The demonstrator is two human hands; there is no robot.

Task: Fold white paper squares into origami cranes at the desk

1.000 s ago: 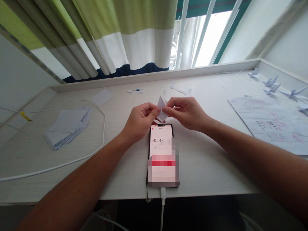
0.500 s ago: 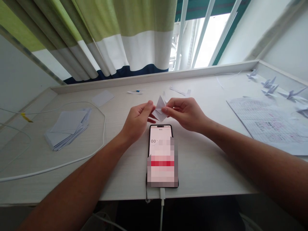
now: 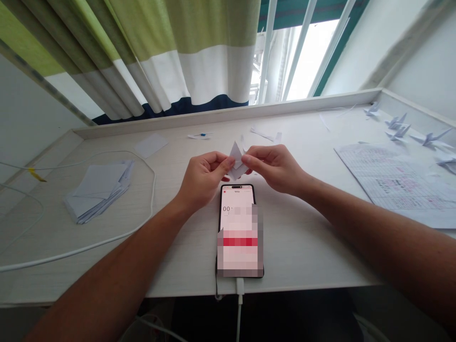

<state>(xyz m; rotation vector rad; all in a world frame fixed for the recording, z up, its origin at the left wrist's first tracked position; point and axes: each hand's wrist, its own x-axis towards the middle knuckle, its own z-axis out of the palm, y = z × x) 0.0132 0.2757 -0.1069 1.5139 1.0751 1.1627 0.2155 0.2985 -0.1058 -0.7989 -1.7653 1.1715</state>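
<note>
A small folded white paper piece [image 3: 235,160] is held just above the desk, between both hands. My left hand [image 3: 203,178] pinches its left side with thumb and fingers closed. My right hand [image 3: 276,166] pinches its right side, fingers curled. A pointed flap of the paper sticks up between the fingertips. Directly below the hands a phone [image 3: 239,228] lies flat on the white desk [image 3: 302,237], screen lit with a timer.
A stack of square white paper sheets [image 3: 98,187] lies at the left, ringed by a white cable [image 3: 107,240]. Several folded paper cranes [image 3: 401,128] stand at the far right beside a printed sheet [image 3: 395,183]. Paper scraps [image 3: 263,134] lie near the window ledge; a curtain hangs behind.
My left fingers loosened and then closed again on the paper, which sits slightly lower and flatter between the hands. The arms stayed in place.
</note>
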